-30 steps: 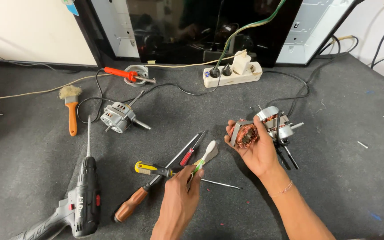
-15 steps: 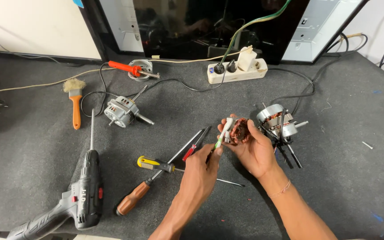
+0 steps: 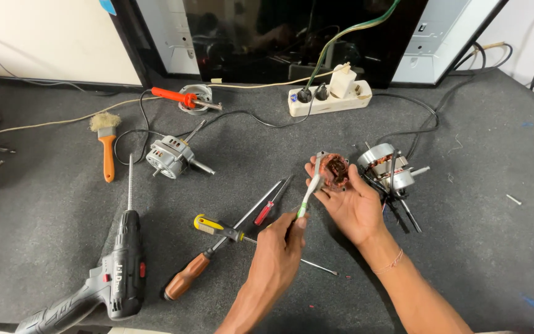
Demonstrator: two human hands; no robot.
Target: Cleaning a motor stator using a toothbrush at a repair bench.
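Note:
My right hand [image 3: 350, 207] holds a small motor stator [image 3: 336, 170] with copper-brown windings, cupped in the palm above the grey mat. My left hand [image 3: 279, 247] grips the lower handle of a white and green toothbrush [image 3: 308, 188]. Its head rests against the left rim of the stator. A silver motor body [image 3: 385, 166] with black leads lies just right of my right hand.
Red [image 3: 266, 212], yellow-black [image 3: 214, 227] and brown-handled [image 3: 186, 277] screwdrivers lie left of my left hand. A black cordless drill [image 3: 118, 272] sits front left. Further back are a second motor [image 3: 168, 154], an orange paintbrush [image 3: 106, 145], a red soldering iron [image 3: 174, 96] and a power strip [image 3: 329, 99].
My left hand has lifted the toothbrush from above the screwdrivers up to the stator. My right hand has brought the stator a little left, off the silver motor.

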